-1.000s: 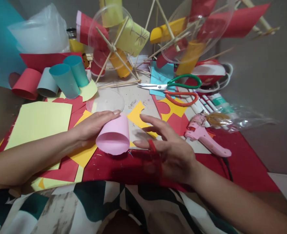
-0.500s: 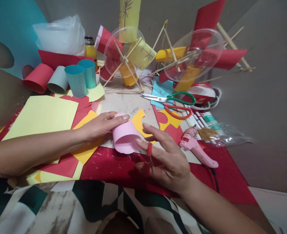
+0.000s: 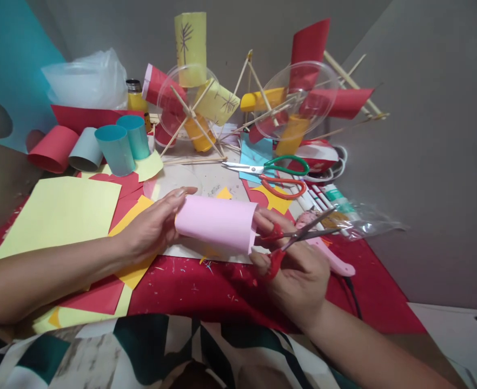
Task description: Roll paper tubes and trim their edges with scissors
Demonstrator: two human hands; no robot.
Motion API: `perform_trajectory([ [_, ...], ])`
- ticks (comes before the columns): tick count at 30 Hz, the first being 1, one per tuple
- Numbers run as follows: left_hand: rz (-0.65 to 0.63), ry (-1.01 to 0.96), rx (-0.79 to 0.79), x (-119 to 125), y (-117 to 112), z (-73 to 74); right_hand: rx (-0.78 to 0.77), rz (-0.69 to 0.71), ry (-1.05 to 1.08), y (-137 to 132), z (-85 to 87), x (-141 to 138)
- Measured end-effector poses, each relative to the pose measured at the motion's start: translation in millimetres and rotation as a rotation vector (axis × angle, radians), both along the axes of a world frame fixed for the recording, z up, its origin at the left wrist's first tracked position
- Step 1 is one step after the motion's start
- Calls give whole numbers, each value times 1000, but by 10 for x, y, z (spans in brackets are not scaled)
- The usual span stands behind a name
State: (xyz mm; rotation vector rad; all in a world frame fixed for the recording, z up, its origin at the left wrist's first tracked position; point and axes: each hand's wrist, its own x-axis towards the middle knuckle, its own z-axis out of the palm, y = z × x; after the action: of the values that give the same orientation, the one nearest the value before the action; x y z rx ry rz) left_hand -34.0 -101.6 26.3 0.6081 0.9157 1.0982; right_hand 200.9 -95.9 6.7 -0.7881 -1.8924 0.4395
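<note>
A pink paper tube (image 3: 218,220) lies sideways between my hands, above the table. My left hand (image 3: 155,219) grips its left end, thumb on top and the other fingers hidden behind. At the tube's right end is my right hand (image 3: 293,265), with a small pair of red-handled scissors (image 3: 301,233) hung on its fingers. The blades are slightly apart and point right, away from the paper. Fingertips of the right hand touch the tube's right edge; some are hidden inside or behind it.
Green-and-orange-handled scissors (image 3: 258,169) lie behind the tube. A pink glue gun (image 3: 331,256) rests at right. Paper wheels on stick frames (image 3: 190,111) stand at the back. Blue paper tubes (image 3: 114,151) and a yellow sheet (image 3: 60,210) are on the left.
The pink tube has turned from showing its open end to lying sideways. My right hand has come to its right end, and the red-handled scissors have swung to point right.
</note>
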Motion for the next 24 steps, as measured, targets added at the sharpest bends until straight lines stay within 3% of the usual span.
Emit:
perform_trajectory([
  [3,-82,4,-3,9,-53,37,53,-15,-2,-2,-12,7],
  [7,-107,12,1,17,-53,46,114,107,-23,-23,-15,19],
  [12,5,-3,-20,5,39,79,-45,331,8,-57,-23,60],
  [16,-79,-10,-89,-52,63,148,-159,294,131,7,-2,84],
  [20,-258,13,-208,-125,53,144,-305,238,-115,114,54,50],
  [24,-318,47,-240,-172,51,88,-297,301,-338,166,69,19],
])
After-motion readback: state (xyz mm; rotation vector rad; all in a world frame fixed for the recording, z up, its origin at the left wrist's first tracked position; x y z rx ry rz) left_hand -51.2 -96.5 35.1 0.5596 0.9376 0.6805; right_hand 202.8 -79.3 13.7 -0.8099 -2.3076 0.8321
